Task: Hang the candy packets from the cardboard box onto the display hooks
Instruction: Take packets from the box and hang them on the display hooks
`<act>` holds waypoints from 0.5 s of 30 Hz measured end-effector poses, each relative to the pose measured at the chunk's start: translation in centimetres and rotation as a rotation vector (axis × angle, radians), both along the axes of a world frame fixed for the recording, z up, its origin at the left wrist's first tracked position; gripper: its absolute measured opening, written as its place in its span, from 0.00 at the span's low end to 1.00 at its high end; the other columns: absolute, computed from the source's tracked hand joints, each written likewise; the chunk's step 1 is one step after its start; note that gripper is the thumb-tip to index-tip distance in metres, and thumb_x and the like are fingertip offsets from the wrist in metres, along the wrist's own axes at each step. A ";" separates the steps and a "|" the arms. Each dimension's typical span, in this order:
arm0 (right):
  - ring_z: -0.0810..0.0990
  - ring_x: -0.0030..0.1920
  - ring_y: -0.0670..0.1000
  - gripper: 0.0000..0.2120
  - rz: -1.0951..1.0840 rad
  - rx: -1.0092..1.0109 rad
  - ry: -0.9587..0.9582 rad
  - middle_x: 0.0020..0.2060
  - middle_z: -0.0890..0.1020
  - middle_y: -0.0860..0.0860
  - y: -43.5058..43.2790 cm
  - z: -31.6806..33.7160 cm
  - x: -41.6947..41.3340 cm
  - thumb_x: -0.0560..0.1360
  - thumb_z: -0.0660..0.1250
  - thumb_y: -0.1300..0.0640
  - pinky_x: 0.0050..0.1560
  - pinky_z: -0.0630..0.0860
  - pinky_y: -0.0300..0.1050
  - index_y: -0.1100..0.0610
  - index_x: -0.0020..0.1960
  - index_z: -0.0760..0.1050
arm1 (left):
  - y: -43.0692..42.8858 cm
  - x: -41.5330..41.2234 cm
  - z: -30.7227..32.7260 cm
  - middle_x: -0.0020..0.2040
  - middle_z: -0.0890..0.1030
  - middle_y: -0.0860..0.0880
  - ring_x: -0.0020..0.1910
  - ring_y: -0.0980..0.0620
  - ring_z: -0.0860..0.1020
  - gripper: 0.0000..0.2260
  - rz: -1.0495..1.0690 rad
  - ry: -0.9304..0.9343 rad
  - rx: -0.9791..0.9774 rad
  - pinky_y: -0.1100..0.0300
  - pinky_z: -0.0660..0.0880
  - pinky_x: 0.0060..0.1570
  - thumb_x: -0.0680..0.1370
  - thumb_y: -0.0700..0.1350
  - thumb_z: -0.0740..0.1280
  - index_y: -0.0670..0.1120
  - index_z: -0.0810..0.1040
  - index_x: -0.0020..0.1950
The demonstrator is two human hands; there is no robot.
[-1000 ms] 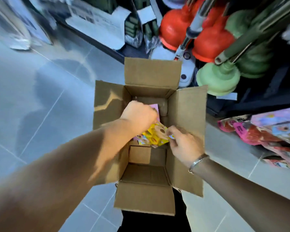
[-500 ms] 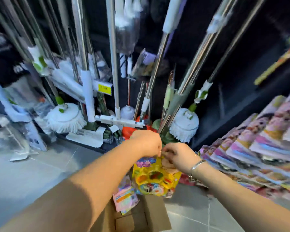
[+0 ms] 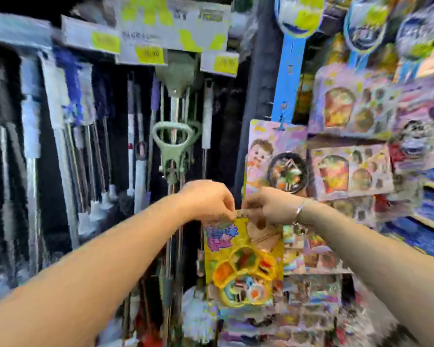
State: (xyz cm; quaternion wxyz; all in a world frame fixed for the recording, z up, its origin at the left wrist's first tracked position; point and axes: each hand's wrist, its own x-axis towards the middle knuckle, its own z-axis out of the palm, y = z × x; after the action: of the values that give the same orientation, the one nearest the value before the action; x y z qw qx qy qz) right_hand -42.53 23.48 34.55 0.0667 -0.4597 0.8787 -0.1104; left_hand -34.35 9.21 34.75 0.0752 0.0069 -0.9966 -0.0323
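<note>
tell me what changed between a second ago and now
The yellow candy packet moved up. A second ago it was down in the cardboard box; now it hangs from both hands in front of the display packets. The box has dropped out of view as the camera swung up to the shelves. Unchanged: the left hand and right hand still pinch the packet's top edge.

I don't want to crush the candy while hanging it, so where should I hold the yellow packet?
Probably by its flat top strip, pinched from either side, as the left hand and right hand do now. The packet hangs upright below, and its lower half bulges with candy cells.
</note>
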 end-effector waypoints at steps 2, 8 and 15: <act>0.74 0.33 0.47 0.16 -0.010 -0.040 0.070 0.32 0.76 0.49 1.5 3.5 -0.9 0.75 0.63 0.64 0.35 0.69 0.40 0.49 0.32 0.68 | 1.4 -1.0 3.1 0.47 0.82 0.55 0.49 0.54 0.77 0.09 0.007 0.089 -0.018 0.61 0.69 0.41 0.72 0.56 0.67 0.56 0.82 0.49; 0.73 0.30 0.46 0.08 -0.077 -0.188 0.106 0.32 0.76 0.50 5.0 11.5 -4.1 0.74 0.62 0.66 0.34 0.70 0.37 0.55 0.40 0.73 | 4.2 -4.4 11.1 0.36 0.76 0.56 0.39 0.54 0.74 0.11 -0.056 0.175 0.066 0.62 0.69 0.35 0.75 0.52 0.65 0.54 0.73 0.33; 0.70 0.30 0.46 0.09 -0.099 -0.360 0.233 0.30 0.72 0.48 6.2 18.3 -9.1 0.77 0.61 0.61 0.27 0.67 0.29 0.56 0.39 0.71 | 6.0 -9.9 16.5 0.44 0.81 0.53 0.49 0.50 0.77 0.09 0.099 0.519 0.023 0.54 0.75 0.47 0.78 0.55 0.60 0.56 0.75 0.40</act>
State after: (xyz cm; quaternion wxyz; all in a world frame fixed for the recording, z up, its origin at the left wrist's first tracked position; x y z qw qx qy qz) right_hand -51.62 29.64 52.83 -0.1238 -0.4301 0.8681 -0.2147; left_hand -44.21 15.23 51.25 0.3295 0.0482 -0.9420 -0.0405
